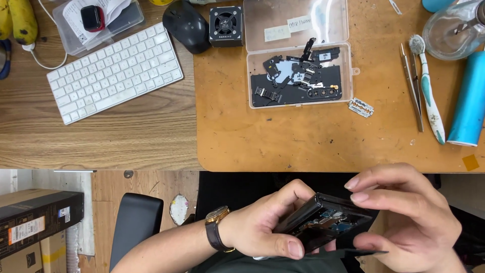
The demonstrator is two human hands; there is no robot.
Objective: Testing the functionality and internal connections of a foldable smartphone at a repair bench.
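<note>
Below the desk's front edge, both my hands grip an opened black phone [323, 222] with its inner boards showing. My left hand [262, 227], a watch on its wrist, wraps the phone's left end from below. My right hand [409, 217] pinches the phone's right end, fingers on top and thumb under it. On the brown work mat [313, 136] above lies an open clear plastic box [299, 76] with several small black phone parts inside.
A razor blade [360, 107], tweezers [413, 88], a toothbrush [428, 86], a blue cylinder [467, 101] and a glass bottle [452, 28] sit at the right. A white keyboard [115, 71], black mouse [187, 25] and small fan [226, 25] lie left. A cardboard box [35, 215] stands below.
</note>
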